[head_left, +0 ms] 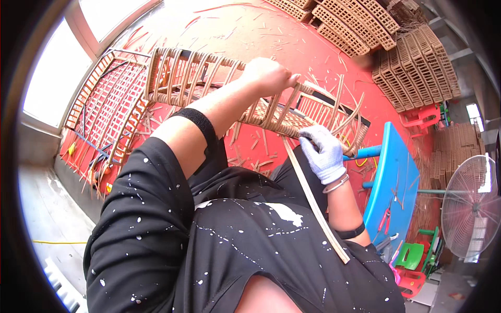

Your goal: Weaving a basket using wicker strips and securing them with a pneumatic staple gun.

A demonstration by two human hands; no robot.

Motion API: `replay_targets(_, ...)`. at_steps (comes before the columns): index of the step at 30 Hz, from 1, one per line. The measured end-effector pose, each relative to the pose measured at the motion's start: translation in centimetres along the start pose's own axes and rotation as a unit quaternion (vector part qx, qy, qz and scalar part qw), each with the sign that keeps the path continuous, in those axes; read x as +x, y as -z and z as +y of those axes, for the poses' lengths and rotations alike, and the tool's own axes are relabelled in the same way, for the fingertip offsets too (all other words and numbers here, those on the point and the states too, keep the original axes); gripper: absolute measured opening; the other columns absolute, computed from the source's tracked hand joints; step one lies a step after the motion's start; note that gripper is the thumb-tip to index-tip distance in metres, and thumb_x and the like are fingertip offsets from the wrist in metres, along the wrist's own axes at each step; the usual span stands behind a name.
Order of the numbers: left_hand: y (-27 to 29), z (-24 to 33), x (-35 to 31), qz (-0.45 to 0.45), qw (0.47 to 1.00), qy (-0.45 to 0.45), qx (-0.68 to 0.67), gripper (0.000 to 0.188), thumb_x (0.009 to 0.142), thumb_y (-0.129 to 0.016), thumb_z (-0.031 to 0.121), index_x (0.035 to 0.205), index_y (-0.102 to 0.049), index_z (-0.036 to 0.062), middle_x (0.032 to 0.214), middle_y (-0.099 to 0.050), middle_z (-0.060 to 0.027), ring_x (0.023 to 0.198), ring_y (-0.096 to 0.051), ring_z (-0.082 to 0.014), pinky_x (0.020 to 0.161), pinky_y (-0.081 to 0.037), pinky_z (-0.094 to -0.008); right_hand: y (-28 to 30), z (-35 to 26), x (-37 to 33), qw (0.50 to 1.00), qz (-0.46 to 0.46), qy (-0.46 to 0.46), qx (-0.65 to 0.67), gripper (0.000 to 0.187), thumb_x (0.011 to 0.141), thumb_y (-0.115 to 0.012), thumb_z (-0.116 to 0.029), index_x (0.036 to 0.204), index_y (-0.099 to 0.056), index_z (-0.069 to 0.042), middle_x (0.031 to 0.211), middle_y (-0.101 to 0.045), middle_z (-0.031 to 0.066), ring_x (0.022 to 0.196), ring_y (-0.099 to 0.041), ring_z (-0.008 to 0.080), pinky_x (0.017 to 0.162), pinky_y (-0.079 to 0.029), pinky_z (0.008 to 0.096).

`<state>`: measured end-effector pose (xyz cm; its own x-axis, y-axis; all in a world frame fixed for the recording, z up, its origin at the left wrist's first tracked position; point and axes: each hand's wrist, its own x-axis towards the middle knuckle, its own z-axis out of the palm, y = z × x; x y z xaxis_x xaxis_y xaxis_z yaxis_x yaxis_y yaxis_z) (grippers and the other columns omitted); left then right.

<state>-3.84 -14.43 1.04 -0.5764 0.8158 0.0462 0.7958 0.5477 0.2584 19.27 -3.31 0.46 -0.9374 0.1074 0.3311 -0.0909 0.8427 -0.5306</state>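
A long wicker frame [271, 121], wound and woven with tan strips, lies across in front of me, over my lap. My bare left hand [269, 77] is closed in a fist at its upper rail; the palm side is hidden. My right hand [324, 156], in a whitish glove, has its fingers curled at the lower rail, nearer to me. Just left of the glove, a long flat tan strip [315, 206] hangs from the lower rail down over my shirt. Several loose strip ends [342, 101] stick up from the frame's right part.
Another partly woven frame [107, 104] stands at the left by the window. Cut strips [255, 148] litter the red floor. To my right are a blue table [391, 182] with red-handled pliers [385, 220], a fan [472, 206] and a green stool [409, 255]. Woven panels [417, 68] are stacked far right.
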Motion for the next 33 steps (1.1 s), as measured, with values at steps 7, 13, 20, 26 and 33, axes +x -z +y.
replay_targets(7,-0.5,-0.3,0.1,0.018,1.0,0.003,-0.006,0.05,0.1,-0.037,0.054,0.098,-0.073,0.0198,0.081,-0.071,-0.0131,0.079,-0.069,-0.0334,0.076,-0.054,-0.0459,-2.0,1.5,0.9,0.984,-0.073,0.132,-0.092,0.023,0.077,-0.074,-0.01,0.1,-0.071,-0.008,0.09,-0.067,0.0098,0.08,-0.066,0.0304,0.071,-0.055,0.0383)
replay_targets(13,-0.9,-0.5,0.3,0.05,0.999,-0.021,-0.005,0.051,0.099,-0.038,0.055,0.092,-0.074,0.0194,0.074,-0.069,-0.0132,0.072,-0.069,-0.0338,0.07,-0.054,-0.0466,-3.1,2.5,1.9,0.989,-0.006,0.145,-0.007,0.012,0.077,-0.076,-0.01,0.088,-0.071,-0.006,0.081,-0.068,0.0104,0.074,-0.067,0.0286,0.066,-0.055,0.0378)
replay_targets(20,-1.5,-0.7,0.1,0.072,0.997,-0.008,-0.021,0.054,0.097,-0.04,0.059,0.082,-0.074,0.0191,0.074,-0.07,-0.0081,0.078,-0.07,-0.0297,0.072,-0.055,-0.0442,-1.7,3.4,1.3,0.988,-0.059,0.131,-0.058,0.011,0.084,-0.071,-0.007,0.094,-0.071,-0.003,0.084,-0.067,0.0128,0.075,-0.067,0.0302,0.067,-0.054,0.0376)
replay_targets(26,-1.3,-0.6,0.0,0.079,0.997,-0.005,-0.016,0.053,0.097,-0.043,0.057,0.082,-0.074,0.0166,0.074,-0.069,-0.0115,0.076,-0.069,-0.0322,0.072,-0.054,-0.0453,-0.9,2.9,2.2,0.975,-0.076,0.178,-0.109,0.009,0.082,-0.072,-0.012,0.089,-0.07,-0.008,0.081,-0.068,0.0073,0.074,-0.067,0.0272,0.067,-0.053,0.0374)
replay_targets(33,-0.8,-0.4,0.1,0.054,0.998,-0.008,-0.012,0.045,0.097,-0.044,0.05,0.091,-0.074,0.0162,0.072,-0.069,-0.0151,0.072,-0.068,-0.0354,0.071,-0.054,-0.0479,2.0,5.0,8.0,0.965,0.036,0.225,-0.128,0.005,0.086,-0.068,-0.013,0.086,-0.066,-0.009,0.078,-0.065,0.0093,0.072,-0.065,0.0298,0.065,-0.051,0.0398)
